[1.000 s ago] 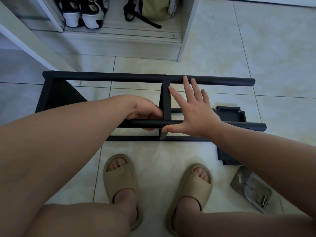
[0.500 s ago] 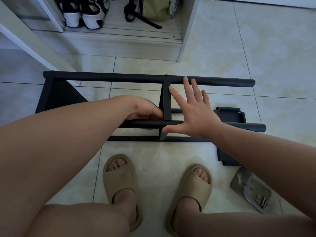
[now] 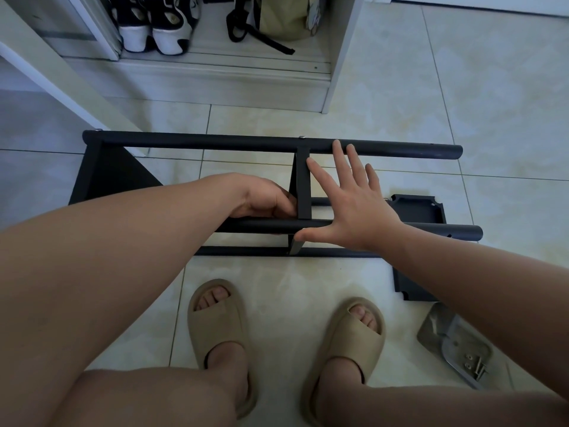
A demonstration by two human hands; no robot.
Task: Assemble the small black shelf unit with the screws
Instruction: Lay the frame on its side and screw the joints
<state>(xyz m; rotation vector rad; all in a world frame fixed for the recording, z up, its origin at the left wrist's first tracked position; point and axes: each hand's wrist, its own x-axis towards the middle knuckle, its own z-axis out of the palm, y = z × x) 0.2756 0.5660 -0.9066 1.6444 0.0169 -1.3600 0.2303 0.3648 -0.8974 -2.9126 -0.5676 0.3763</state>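
The black shelf frame (image 3: 215,140) lies on its side on the tiled floor, with long round tubes and a flat middle panel (image 3: 303,183) between them. My left hand (image 3: 264,197) reaches in from the left with fingers curled behind the panel just above the near tube (image 3: 431,231); whether it holds anything is hidden. My right hand (image 3: 354,204) lies flat with fingers spread against the panel's right side, thumb on the near tube. A metal tray (image 3: 443,334) at the lower right holds a few screws (image 3: 474,365).
A loose black shelf panel (image 3: 421,211) lies on the floor under my right forearm. My two feet in beige slippers (image 3: 218,315) stand just in front of the frame. A white cabinet (image 3: 341,57) with shoes and a bag stands behind.
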